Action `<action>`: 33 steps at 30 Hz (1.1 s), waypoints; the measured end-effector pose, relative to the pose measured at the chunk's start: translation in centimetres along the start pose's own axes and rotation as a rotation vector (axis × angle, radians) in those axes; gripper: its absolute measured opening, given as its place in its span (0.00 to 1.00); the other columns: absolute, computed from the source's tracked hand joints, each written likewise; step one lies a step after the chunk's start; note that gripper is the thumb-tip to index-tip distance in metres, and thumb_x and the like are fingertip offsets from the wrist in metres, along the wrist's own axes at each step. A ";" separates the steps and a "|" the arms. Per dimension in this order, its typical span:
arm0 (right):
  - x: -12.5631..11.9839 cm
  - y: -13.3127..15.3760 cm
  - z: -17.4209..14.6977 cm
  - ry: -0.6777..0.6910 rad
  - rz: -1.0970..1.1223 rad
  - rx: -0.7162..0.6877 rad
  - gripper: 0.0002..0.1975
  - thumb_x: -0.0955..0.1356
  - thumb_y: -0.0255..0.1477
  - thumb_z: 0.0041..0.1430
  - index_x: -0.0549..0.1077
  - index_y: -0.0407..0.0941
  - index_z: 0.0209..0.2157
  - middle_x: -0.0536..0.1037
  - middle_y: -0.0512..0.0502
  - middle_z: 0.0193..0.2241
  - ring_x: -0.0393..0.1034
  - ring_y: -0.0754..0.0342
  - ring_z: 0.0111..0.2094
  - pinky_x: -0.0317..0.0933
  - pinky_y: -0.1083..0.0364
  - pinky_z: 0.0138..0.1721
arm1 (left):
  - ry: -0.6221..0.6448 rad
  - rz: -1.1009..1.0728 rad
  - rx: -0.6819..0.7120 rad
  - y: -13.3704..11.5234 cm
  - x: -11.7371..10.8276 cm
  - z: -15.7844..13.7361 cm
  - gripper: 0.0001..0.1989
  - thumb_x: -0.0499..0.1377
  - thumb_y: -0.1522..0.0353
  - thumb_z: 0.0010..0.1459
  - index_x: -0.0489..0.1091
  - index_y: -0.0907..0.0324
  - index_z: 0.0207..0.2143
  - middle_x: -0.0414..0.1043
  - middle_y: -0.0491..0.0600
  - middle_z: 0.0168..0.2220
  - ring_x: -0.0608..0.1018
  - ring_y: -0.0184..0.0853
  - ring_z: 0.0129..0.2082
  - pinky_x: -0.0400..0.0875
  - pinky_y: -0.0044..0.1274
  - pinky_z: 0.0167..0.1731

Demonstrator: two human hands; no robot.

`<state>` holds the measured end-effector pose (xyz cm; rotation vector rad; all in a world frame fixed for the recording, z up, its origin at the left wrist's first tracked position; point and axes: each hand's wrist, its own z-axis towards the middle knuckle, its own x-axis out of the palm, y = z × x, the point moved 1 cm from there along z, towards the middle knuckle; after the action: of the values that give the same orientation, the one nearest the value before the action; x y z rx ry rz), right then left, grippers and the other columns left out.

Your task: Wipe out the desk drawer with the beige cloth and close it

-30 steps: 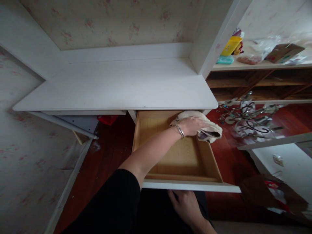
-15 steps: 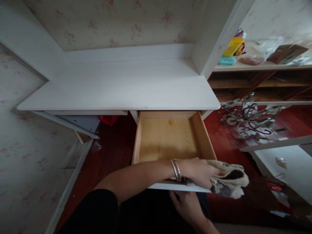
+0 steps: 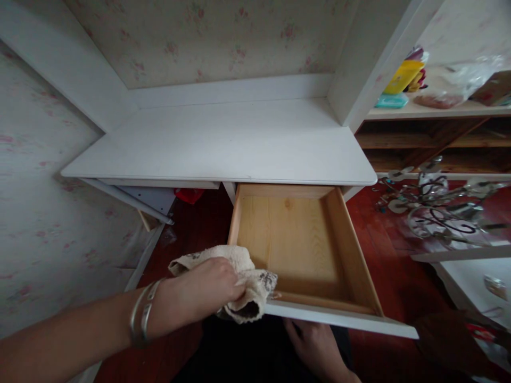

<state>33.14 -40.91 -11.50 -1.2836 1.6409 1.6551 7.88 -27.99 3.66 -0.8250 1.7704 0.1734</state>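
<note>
Nearest to me, my right hand [image 3: 315,346] sits under the white front panel of the open drawer [image 3: 339,319], fingers spread loosely on the underside region; I cannot tell whether it is actually touching the panel or holding anything. My left hand [image 3: 203,292] is just left of the drawer's near left corner, fingers curled tight around a bunched cream cloth [image 3: 239,282] with dark smudged patches. Two silver bangles [image 3: 141,319] ring my left wrist. The cloth bulges out past my knuckles, and its right end lies against the near left corner of the drawer front, where the wooden side meets the white panel.

The drawer itself is pulled well out from the white desk [image 3: 223,143], showing a pale wood bottom and wooden sides with nothing lying in it. Left of the drawer, under the desktop, something small and red [image 3: 189,195] lies on the dark red wooden floor [image 3: 191,234]. Right of the drawer, on the floor, is a tangle of curled metal arms and cups, a chandelier-like fixture [image 3: 439,207].

Beyond the drawer and to its right, a wooden shelf unit [image 3: 431,133] carries a yellow packet [image 3: 403,77], a teal pack [image 3: 391,100] and a clear plastic bag [image 3: 455,85]. Behind the desk is floral wallpaper [image 3: 219,37].
</note>
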 end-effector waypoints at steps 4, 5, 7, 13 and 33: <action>0.1 0.0 0.0 -0.002 -0.013 0.010 0.16 0.61 0.30 0.66 0.82 0.49 0.38 0.83 0.45 0.38 0.78 0.43 0.41 0.70 0.48 0.45 | -0.158 0.301 0.122 3.2 2.4 -0.8 0.10 0.56 0.73 0.63 0.75 0.57 0.43 0.78 0.51 0.45 0.77 0.40 0.49 0.66 0.37 0.57; 0.2 0.0 0.0 -0.005 -0.011 0.010 0.16 0.61 0.30 0.66 0.82 0.49 0.38 0.83 0.45 0.37 0.78 0.43 0.40 0.70 0.48 0.45 | -0.193 0.326 0.154 4.4 2.7 -0.6 0.11 0.55 0.73 0.64 0.75 0.55 0.45 0.77 0.50 0.49 0.76 0.39 0.52 0.64 0.37 0.59; 0.2 0.0 -0.1 -0.017 -0.003 0.011 0.17 0.61 0.30 0.67 0.82 0.49 0.38 0.83 0.44 0.37 0.78 0.43 0.40 0.70 0.47 0.45 | -0.213 0.354 0.196 6.8 2.8 0.4 0.14 0.54 0.73 0.65 0.73 0.52 0.48 0.73 0.48 0.55 0.73 0.37 0.56 0.62 0.34 0.61; 0.3 0.3 -0.2 0.005 0.020 0.058 0.18 0.60 0.32 0.68 0.82 0.49 0.37 0.83 0.46 0.36 0.79 0.44 0.39 0.70 0.50 0.42 | -0.367 0.311 0.099 14.3 -0.6 5.9 0.19 0.49 0.76 0.66 0.71 0.57 0.54 0.71 0.51 0.58 0.70 0.38 0.60 0.61 0.36 0.63; 0.9 0.1 -0.1 -0.013 0.018 0.060 0.17 0.61 0.31 0.67 0.82 0.49 0.36 0.83 0.47 0.36 0.78 0.43 0.40 0.69 0.49 0.43 | 0.087 -0.338 -0.124 3.5 -0.3 -2.0 0.34 0.50 0.77 0.53 0.64 0.47 0.61 0.73 0.46 0.55 0.77 0.37 0.51 0.70 0.29 0.51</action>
<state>32.72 -41.24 -12.18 -1.2293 1.6862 1.6086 4.23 -26.32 3.68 -1.2231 1.6842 0.0231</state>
